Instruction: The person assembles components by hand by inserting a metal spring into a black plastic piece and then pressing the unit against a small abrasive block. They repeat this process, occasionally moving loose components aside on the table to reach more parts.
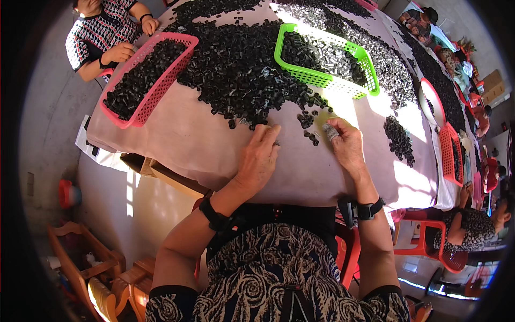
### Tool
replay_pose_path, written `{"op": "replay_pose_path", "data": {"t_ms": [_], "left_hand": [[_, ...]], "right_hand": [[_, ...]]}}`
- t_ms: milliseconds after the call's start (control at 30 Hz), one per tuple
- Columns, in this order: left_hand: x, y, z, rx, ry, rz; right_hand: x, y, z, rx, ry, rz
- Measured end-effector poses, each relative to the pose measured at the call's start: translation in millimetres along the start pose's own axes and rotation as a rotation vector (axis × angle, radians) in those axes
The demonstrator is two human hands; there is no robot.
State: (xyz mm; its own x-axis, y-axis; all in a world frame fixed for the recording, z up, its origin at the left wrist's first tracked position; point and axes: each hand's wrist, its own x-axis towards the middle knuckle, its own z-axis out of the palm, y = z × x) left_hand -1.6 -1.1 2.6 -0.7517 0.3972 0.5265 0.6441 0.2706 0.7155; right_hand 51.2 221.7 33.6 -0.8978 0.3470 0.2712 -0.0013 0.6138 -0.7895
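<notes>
On the cloth-covered table in front of me lies a big heap of small black cylindrical parts [236, 75]. My left hand [256, 163] rests at the heap's near edge, its fingers drawn together. A small dark bit shows by its fingertips, too small to name. To the right, my right hand [347, 145] is closed, with a grey wrap [330, 131] around one finger. Whatever it may hold is hidden. Between the hands and a little beyond them sits a small cluster of loose black parts [307, 119]. Both wrists carry black bands.
A pink basket [140, 119] of black parts stands at left, a green basket [322, 80] of them ahead right. A smaller pile [398, 140] lies to the right, near a red basket [449, 155]. A person [104, 32] sits across at far left; others sit along the right.
</notes>
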Motion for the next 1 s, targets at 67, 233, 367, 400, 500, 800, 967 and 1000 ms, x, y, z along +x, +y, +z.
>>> {"op": "replay_pose_path", "data": {"t_ms": [67, 233, 367, 400, 500, 800, 967, 1000], "left_hand": [[-1, -4, 2, -0.005, 0.006, -0.007], [-2, -7, 1, -0.161, 0.071, -0.038], [-1, -6, 0, -0.205, 0.089, -0.060], [-1, -6, -1, -0.193, 0.072, -0.062], [1, -3, -1, -0.185, 0.048, -0.063], [-2, -5, -2, -0.216, 0.045, -0.056], [3, 3, -6, -0.234, 0.058, -0.028], [3, 5, -8, -0.231, 0.059, -0.008]], "right_hand": [[-2, -1, -1, 0.020, -0.005, 0.007], [-5, -13, -3, 0.008, -0.061, -0.014], [5, -9, 8, -0.046, -0.144, -0.186], [9, -9, 9, -0.079, -0.198, -0.208], [19, -17, 9, -0.262, -0.248, -0.258], [46, -18, 15, -0.385, -0.359, -0.352], [37, -18, 8, -0.232, -0.223, -0.188], [31, -22, 6, -0.153, -0.188, -0.129]]}}
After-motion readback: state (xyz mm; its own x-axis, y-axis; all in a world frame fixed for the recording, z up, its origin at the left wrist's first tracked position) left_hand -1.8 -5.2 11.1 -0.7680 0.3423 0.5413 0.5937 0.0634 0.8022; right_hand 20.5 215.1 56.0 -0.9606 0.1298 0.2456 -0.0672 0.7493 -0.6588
